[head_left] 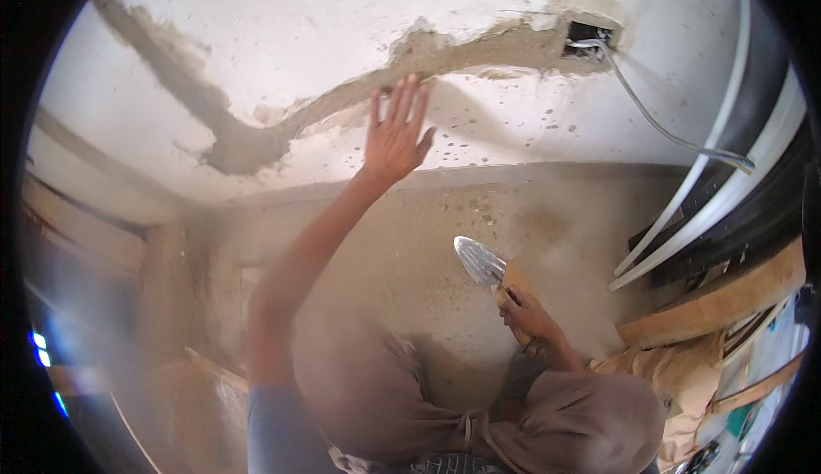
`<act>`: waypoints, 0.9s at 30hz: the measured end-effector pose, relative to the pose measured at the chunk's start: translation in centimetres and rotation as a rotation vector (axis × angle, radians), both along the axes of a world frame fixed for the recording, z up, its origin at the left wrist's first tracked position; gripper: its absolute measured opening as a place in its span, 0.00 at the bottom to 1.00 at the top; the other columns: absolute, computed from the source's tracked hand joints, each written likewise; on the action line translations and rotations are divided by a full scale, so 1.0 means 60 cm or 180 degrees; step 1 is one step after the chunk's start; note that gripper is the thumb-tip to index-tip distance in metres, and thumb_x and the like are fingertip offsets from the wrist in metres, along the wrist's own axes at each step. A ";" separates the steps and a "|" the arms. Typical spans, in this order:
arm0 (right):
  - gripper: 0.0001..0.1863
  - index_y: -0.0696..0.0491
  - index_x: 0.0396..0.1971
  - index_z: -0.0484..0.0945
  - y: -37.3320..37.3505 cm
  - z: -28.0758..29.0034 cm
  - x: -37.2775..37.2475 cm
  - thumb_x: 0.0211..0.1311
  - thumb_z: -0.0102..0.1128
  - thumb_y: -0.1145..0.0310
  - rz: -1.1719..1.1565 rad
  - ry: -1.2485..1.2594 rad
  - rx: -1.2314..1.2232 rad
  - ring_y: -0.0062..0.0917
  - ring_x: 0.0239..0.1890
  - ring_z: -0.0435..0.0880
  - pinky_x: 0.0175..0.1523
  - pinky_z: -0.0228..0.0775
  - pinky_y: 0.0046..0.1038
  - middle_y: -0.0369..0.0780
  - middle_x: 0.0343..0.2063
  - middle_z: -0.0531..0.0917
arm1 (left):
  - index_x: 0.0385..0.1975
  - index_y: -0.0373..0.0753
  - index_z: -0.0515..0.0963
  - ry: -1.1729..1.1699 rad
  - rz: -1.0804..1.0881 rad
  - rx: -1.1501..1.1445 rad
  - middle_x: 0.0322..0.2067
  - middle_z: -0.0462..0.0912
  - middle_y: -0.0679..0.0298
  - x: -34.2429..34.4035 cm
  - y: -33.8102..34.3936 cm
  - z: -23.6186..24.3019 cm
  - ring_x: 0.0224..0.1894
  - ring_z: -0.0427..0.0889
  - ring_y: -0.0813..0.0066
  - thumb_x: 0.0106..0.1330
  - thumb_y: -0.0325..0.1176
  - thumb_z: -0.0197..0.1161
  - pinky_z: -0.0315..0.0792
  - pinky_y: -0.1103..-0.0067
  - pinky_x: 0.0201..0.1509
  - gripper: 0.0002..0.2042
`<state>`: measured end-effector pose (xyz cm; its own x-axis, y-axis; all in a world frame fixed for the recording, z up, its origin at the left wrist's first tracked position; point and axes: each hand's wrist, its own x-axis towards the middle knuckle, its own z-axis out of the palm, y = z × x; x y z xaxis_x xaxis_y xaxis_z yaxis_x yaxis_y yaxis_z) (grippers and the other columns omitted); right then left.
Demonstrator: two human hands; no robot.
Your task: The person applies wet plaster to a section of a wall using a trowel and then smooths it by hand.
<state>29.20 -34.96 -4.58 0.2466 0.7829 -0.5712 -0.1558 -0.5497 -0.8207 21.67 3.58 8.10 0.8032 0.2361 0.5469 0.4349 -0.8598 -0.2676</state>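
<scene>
My left hand (pixel 395 132) is raised against the white wall (pixel 325 29), fingers spread, its tips on or very near a rough band of grey-brown mortar (pixel 479 55); whether they touch, I cannot tell. The band runs to a recessed square box (pixel 586 42), from which pale wires (pixel 641 106) hang. Lower down, my right hand (pixel 519 310) is closed on the wooden handle of a metal pointing trowel (pixel 479 259). A flat orange-tan piece (pixel 520 279) sits behind the trowel, partly hidden.
White conduits (pixel 701 217) and a dark surface stand at the right, above wooden planks (pixel 710 294) and crumpled brown paper (pixel 684 371). A dusty beige surface (pixel 359 243) lies below the white wall. Grey-brown cloth (pixel 359 371) fills the lower middle. Wooden pieces (pixel 214 371) show at the left.
</scene>
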 end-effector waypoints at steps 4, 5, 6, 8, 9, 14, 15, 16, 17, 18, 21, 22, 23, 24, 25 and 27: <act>0.16 0.57 0.45 0.73 0.004 -0.005 0.005 0.72 0.52 0.58 0.0044 0.0103 0.0028 0.18 0.29 0.74 0.35 0.70 0.24 0.34 0.29 0.75 | 0.74 0.37 0.53 0.0047 0.0045 -0.0001 0.77 0.43 0.53 0.031 -0.010 -0.009 0.79 0.39 0.59 0.73 0.51 0.52 0.35 0.51 0.79 0.36; 0.16 0.57 0.46 0.73 0.000 -0.016 0.010 0.72 0.52 0.59 0.0050 0.0146 0.0014 0.18 0.29 0.74 0.35 0.70 0.24 0.34 0.29 0.75 | 0.74 0.38 0.53 0.0052 0.0000 0.0006 0.77 0.42 0.53 0.029 -0.008 -0.013 0.79 0.39 0.60 0.73 0.51 0.53 0.35 0.51 0.79 0.36; 0.13 0.56 0.44 0.73 0.001 -0.019 0.011 0.71 0.51 0.61 0.0031 0.0105 0.0026 0.18 0.27 0.74 0.34 0.70 0.24 0.34 0.29 0.75 | 0.74 0.38 0.53 0.0042 0.0036 0.0057 0.77 0.42 0.54 0.025 -0.002 -0.017 0.80 0.39 0.61 0.73 0.51 0.53 0.35 0.51 0.79 0.36; 0.07 0.54 0.40 0.72 0.005 -0.025 0.010 0.70 0.50 0.66 -0.0025 0.0036 0.0053 0.17 0.25 0.73 0.32 0.70 0.23 0.33 0.27 0.75 | 0.74 0.38 0.53 0.0037 0.0093 0.0159 0.78 0.41 0.55 0.008 0.011 -0.024 0.80 0.38 0.62 0.72 0.51 0.53 0.33 0.52 0.80 0.36; 0.07 0.54 0.39 0.72 0.004 -0.023 0.005 0.70 0.49 0.67 -0.0009 0.0027 0.0056 0.17 0.25 0.73 0.31 0.70 0.23 0.33 0.27 0.75 | 0.74 0.38 0.53 -0.0018 0.0168 0.0082 0.77 0.41 0.55 -0.007 0.021 -0.036 0.80 0.39 0.61 0.72 0.51 0.52 0.33 0.52 0.80 0.36; 0.07 0.54 0.39 0.72 -0.006 -0.031 -0.004 0.69 0.49 0.67 -0.0055 0.0122 0.0045 0.18 0.25 0.74 0.31 0.70 0.23 0.33 0.27 0.75 | 0.74 0.37 0.55 -0.0419 0.0565 -0.0200 0.77 0.46 0.58 -0.088 0.069 -0.068 0.79 0.41 0.64 0.74 0.53 0.48 0.33 0.53 0.80 0.35; 0.09 0.55 0.41 0.72 -0.003 -0.026 -0.005 0.70 0.50 0.65 0.0003 0.0079 0.0021 0.18 0.26 0.74 0.33 0.70 0.24 0.34 0.28 0.75 | 0.74 0.36 0.54 -0.0510 0.0591 -0.0213 0.77 0.46 0.57 -0.107 0.077 -0.072 0.79 0.41 0.64 0.74 0.54 0.47 0.33 0.53 0.80 0.35; 0.11 0.56 0.43 0.73 0.001 -0.017 -0.003 0.71 0.51 0.64 0.0050 0.0018 0.0006 0.18 0.28 0.74 0.34 0.71 0.25 0.34 0.29 0.75 | 0.73 0.35 0.54 -0.0618 0.0604 -0.0221 0.77 0.45 0.56 -0.122 0.087 -0.077 0.79 0.42 0.63 0.74 0.54 0.47 0.33 0.53 0.80 0.35; 0.14 0.57 0.46 0.73 0.005 -0.009 -0.002 0.71 0.51 0.62 0.0099 -0.0041 -0.0010 0.19 0.29 0.74 0.35 0.71 0.25 0.35 0.30 0.75 | 0.73 0.34 0.54 -0.0725 0.0619 -0.0229 0.77 0.45 0.56 -0.136 0.096 -0.082 0.79 0.42 0.62 0.74 0.54 0.46 0.33 0.53 0.80 0.35; 0.13 0.56 0.45 0.73 0.007 -0.002 -0.003 0.71 0.51 0.62 0.0098 -0.0016 -0.0035 0.19 0.29 0.74 0.35 0.71 0.25 0.35 0.30 0.75 | 0.73 0.33 0.53 -0.0710 0.0756 -0.0288 0.77 0.45 0.54 -0.150 0.104 -0.088 0.79 0.43 0.60 0.75 0.53 0.46 0.32 0.53 0.79 0.36; 0.13 0.56 0.44 0.73 0.010 -0.001 -0.006 0.71 0.52 0.62 0.0107 0.0056 -0.0084 0.19 0.29 0.75 0.35 0.71 0.25 0.35 0.30 0.75 | 0.74 0.33 0.51 -0.0936 0.1075 -0.0377 0.77 0.44 0.53 -0.190 0.122 -0.108 0.79 0.42 0.58 0.75 0.53 0.45 0.31 0.53 0.79 0.36; 0.12 0.56 0.44 0.72 0.007 -0.014 -0.002 0.71 0.52 0.62 0.0111 0.0074 -0.0080 0.19 0.29 0.75 0.35 0.71 0.25 0.35 0.30 0.75 | 0.75 0.33 0.48 -0.0988 0.1122 -0.0458 0.77 0.44 0.52 -0.202 0.128 -0.115 0.79 0.41 0.56 0.75 0.54 0.45 0.31 0.53 0.79 0.37; 0.12 0.56 0.43 0.72 0.004 -0.021 -0.001 0.71 0.52 0.62 0.0117 0.0092 -0.0076 0.19 0.29 0.75 0.35 0.71 0.25 0.35 0.29 0.76 | 0.75 0.32 0.47 -0.1037 0.1242 -0.0480 0.77 0.44 0.51 -0.212 0.133 -0.123 0.79 0.40 0.55 0.75 0.54 0.45 0.31 0.53 0.79 0.38; 0.12 0.56 0.44 0.72 0.003 -0.020 -0.004 0.71 0.52 0.62 0.0141 0.0047 -0.0086 0.19 0.29 0.75 0.35 0.71 0.25 0.35 0.29 0.76 | 0.75 0.31 0.46 -0.1076 0.1367 -0.0495 0.77 0.43 0.50 -0.224 0.135 -0.127 0.79 0.40 0.55 0.75 0.54 0.46 0.31 0.53 0.79 0.39; 0.13 0.56 0.44 0.72 0.004 -0.019 -0.007 0.72 0.52 0.62 0.0165 0.0001 -0.0095 0.19 0.29 0.76 0.35 0.71 0.25 0.35 0.29 0.76 | 0.75 0.30 0.45 -0.1115 0.1492 -0.0511 0.77 0.43 0.49 -0.233 0.137 -0.131 0.79 0.39 0.54 0.76 0.54 0.46 0.32 0.53 0.79 0.39; 0.12 0.56 0.44 0.72 0.002 -0.021 -0.010 0.71 0.51 0.62 0.0176 -0.0019 -0.0075 0.19 0.28 0.76 0.34 0.72 0.25 0.35 0.28 0.76 | 0.75 0.30 0.42 -0.1456 0.1532 -0.0809 0.77 0.40 0.47 -0.238 0.137 -0.133 0.79 0.38 0.50 0.76 0.54 0.46 0.35 0.51 0.78 0.40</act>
